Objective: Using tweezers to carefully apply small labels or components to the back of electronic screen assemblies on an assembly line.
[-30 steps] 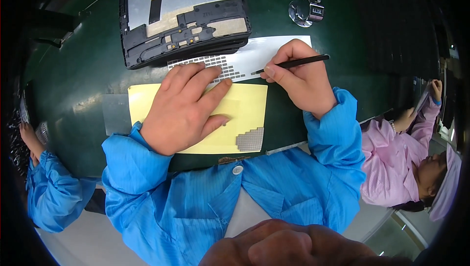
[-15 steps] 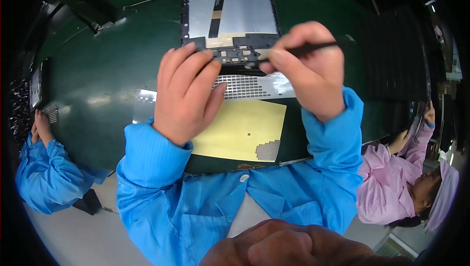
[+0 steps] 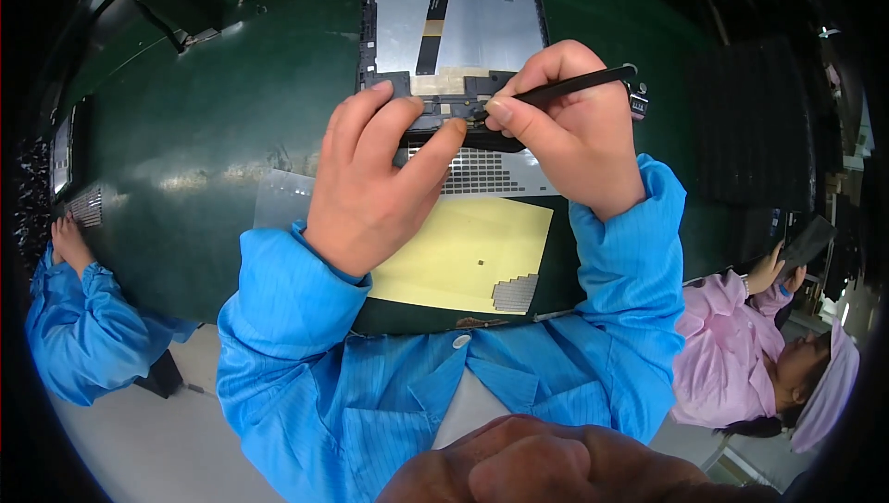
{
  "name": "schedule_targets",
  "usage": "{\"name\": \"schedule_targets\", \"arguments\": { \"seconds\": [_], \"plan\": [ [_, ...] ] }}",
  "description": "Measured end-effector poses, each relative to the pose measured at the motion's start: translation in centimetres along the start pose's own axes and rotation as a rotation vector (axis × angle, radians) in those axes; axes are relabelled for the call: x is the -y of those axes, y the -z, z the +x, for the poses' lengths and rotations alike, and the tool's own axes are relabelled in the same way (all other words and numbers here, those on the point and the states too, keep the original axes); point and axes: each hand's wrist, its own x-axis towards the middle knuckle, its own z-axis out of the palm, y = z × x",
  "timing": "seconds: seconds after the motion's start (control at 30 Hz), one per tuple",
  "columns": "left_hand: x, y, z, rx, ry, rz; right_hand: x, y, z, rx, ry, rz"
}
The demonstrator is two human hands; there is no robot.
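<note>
A tablet-like device with a silver panel and black frame (image 3: 482,26) lies open-faced at the far middle, a dark ribbon cable (image 3: 433,21) running down it. My right hand (image 3: 579,137) grips black tweezers (image 3: 579,83), their tips low over the device's near strip of cut-outs. My left hand (image 3: 375,183) rests on that near edge with fingers spread; its index fingertip presses close beside the tweezer tips. Whatever lies between the tips is too small to make out. Partly under the device is a sheet of small dark rectangular pads (image 3: 486,172).
Nearer me lies a yellow sheet (image 3: 444,257) with a grey patch of small pads (image 3: 515,295) at its corner. A clear film (image 3: 282,197) sits left of my left hand. Black stacked material (image 3: 755,128) stands at right. People in blue (image 3: 102,327) and pink (image 3: 727,355) work either side.
My left hand has moved right, its index finger now close to the tweezer tips. The tweezers tilt more steeply. The device sits slightly further right in view. The person in pink now holds a dark panel.
</note>
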Motion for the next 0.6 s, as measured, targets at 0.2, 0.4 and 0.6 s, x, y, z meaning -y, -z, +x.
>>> {"name": "schedule_targets", "arguments": {
  "seconds": [0.2, 0.4, 0.6],
  "plan": [
    [-1.2, -0.9, -0.2, -0.004, -0.041, 0.118, -1.1, 1.0, -2.1, -0.061, 0.205, -0.044],
    [-1.1, 1.0, 0.0, 0.025, -0.210, 0.175, -1.2, 2.5, -10.9, 0.050, -0.107, 0.385],
    [-3.2, -0.4, -1.4, 0.515, -0.225, -0.366, -1.8, 0.9, -13.9, 0.110, -0.504, 0.258]
  ]
}}
